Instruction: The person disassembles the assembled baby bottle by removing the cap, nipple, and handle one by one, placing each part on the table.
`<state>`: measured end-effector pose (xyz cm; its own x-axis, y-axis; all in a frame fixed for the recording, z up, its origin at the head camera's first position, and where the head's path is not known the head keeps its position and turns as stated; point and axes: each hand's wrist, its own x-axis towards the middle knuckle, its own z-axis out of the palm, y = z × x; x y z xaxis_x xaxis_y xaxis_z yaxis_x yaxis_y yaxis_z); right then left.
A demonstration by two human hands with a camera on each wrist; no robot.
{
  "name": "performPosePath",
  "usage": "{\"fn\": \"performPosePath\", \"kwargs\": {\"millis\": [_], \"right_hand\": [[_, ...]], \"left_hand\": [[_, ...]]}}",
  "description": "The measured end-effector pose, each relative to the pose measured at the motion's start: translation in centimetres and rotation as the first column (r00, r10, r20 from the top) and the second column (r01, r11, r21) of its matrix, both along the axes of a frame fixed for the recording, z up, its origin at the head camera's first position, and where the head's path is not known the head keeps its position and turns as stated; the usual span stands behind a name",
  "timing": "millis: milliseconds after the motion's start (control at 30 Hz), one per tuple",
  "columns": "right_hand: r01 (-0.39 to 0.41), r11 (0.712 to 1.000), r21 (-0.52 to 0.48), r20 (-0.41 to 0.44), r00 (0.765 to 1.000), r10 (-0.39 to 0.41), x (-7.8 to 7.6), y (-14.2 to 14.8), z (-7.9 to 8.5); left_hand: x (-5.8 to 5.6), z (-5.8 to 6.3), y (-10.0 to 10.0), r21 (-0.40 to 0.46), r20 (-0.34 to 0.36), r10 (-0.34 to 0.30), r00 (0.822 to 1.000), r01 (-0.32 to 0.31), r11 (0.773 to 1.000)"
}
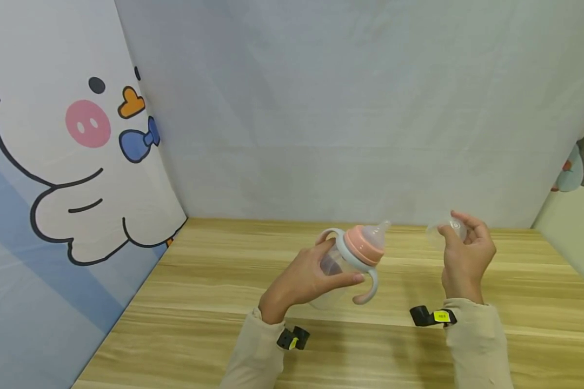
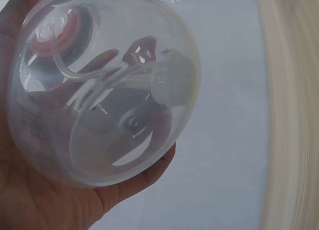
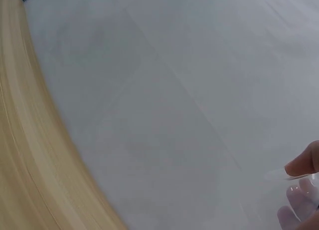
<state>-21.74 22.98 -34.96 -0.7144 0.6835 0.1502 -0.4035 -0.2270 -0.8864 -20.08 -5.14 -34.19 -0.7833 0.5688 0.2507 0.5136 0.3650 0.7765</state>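
Note:
Tilted toward the right, a clear baby bottle with a pink collar, a translucent teat and two pale blue and pink handles is gripped by my left hand. Its thumb lies along the bottle near the lower handle. The left wrist view looks into the bottle's base, with a straw and a white weighted end inside. My right hand, up to the right of the teat, pinches a clear dome-shaped bottle cap between thumb and fingers. In the right wrist view only part of that cap shows.
Below the hands lies a wood-grain table. A pale grey cloth wall stands behind it. On the left is a panel with a cartoon figure. Black wrist bands with cameras sit over the sleeves.

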Motion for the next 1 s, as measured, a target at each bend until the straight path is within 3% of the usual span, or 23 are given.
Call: {"fn": "performPosePath", "kwargs": {"millis": [467, 1000], "right_hand": [[-0.049, 0.997, 0.058, 0.188, 0.981, 0.037, -0.3, 0.5, -1.0], [-0.078, 0.996, 0.052, 0.267, 0.962, 0.062, -0.7, 0.9, -2.1]], "left_hand": [[-0.1, -0.2, 0.0, -0.001, -0.006, -0.001, 1.0, 0.001, 1.0], [-0.2, 0.0, -0.3, 0.007, 0.0, -0.003, 1.0, 0.003, 1.0]]}}
